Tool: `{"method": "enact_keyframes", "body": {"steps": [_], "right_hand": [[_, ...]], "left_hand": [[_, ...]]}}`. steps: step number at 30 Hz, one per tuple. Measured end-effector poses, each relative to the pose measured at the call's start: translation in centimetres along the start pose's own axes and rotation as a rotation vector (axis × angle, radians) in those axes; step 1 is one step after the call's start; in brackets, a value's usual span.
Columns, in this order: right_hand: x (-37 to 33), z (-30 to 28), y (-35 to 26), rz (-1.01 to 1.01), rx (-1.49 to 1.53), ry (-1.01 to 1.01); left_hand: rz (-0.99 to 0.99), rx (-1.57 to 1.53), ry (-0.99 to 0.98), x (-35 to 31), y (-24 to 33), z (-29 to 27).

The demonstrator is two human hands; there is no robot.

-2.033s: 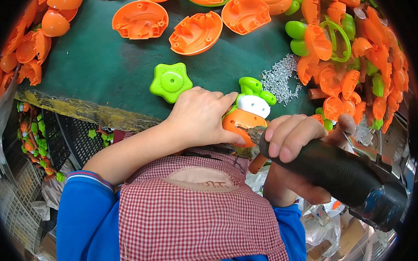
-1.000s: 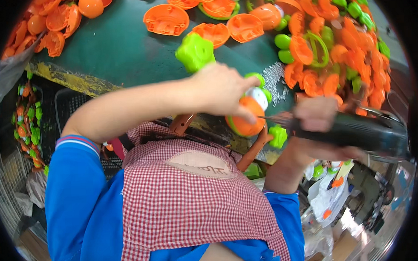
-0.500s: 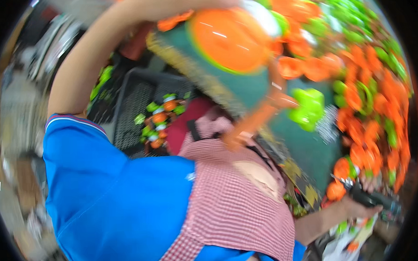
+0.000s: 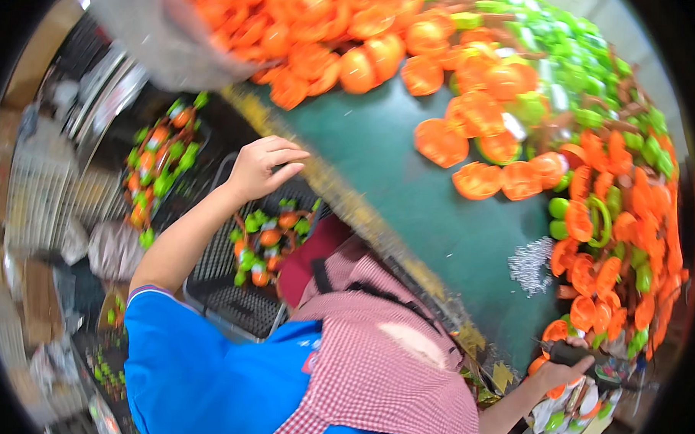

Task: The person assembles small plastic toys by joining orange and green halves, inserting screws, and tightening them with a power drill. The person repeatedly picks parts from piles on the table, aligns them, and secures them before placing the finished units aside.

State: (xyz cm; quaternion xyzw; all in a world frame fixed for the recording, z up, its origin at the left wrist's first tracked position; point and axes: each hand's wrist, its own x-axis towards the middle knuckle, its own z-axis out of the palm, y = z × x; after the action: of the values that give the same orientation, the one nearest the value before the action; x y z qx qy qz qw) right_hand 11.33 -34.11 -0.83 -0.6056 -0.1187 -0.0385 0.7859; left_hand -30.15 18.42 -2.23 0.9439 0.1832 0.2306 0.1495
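Observation:
My left hand [image 4: 263, 165] hangs empty, fingers loosely apart, off the left edge of the green table [image 4: 408, 199]. It is above a dark wire crate [image 4: 243, 301] holding several assembled orange-and-green toys [image 4: 265, 237]. My right hand [image 4: 553, 376] sits low at the right by the table's near edge, closed around a black power screwdriver [image 4: 580, 356]. Orange half shells [image 4: 476, 180] lie on the table between the two hands.
Heaps of orange and green plastic parts [image 4: 606, 170] crowd the table's far and right sides. A small pile of silver screws [image 4: 529, 264] lies near the right. A second crate of toys [image 4: 158, 158] and cardboard boxes [image 4: 36, 289] stand on the floor at the left.
My left hand carried the orange toy from the table out to the left and now holds nothing. The view swung left. My right hand kept the screwdriver.

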Motion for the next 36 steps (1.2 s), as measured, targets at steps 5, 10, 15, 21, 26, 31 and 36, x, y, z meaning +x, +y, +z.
{"method": "enact_keyframes", "body": {"steps": [5, 10, 15, 21, 26, 31, 36], "right_hand": [[0.1, 0.6, 0.1, -0.133, -0.376, 0.019], [-0.6, -1.7, 1.1, -0.081, -0.490, 0.270], [-1.8, -0.1, 0.8, -0.026, -0.734, 0.564], [-3.4, -1.9, 2.2, -0.064, -0.531, 0.543], [-4.1, -4.3, 3.4, -0.036, -0.531, 0.423], [-3.6, -3.5, 3.6, -0.061, -0.465, 0.307], [-2.1, 1.8, 1.1, 0.051, -0.412, 0.409]], "left_hand": [[0.430, 0.066, 0.040, 20.2, 4.1, 3.4], [0.270, 0.231, -0.081, 35.7, 5.4, 10.8], [0.121, 0.269, -0.068, 47.0, 6.0, 14.9], [0.042, 0.368, 0.135, 56.9, 8.0, 22.7], [-0.503, 0.202, 0.149, 61.6, 4.3, 24.9], [-0.208, -0.128, 0.495, 60.5, 5.0, 21.7], [-0.242, -1.427, 0.537, 57.4, 11.5, 12.9]]}}
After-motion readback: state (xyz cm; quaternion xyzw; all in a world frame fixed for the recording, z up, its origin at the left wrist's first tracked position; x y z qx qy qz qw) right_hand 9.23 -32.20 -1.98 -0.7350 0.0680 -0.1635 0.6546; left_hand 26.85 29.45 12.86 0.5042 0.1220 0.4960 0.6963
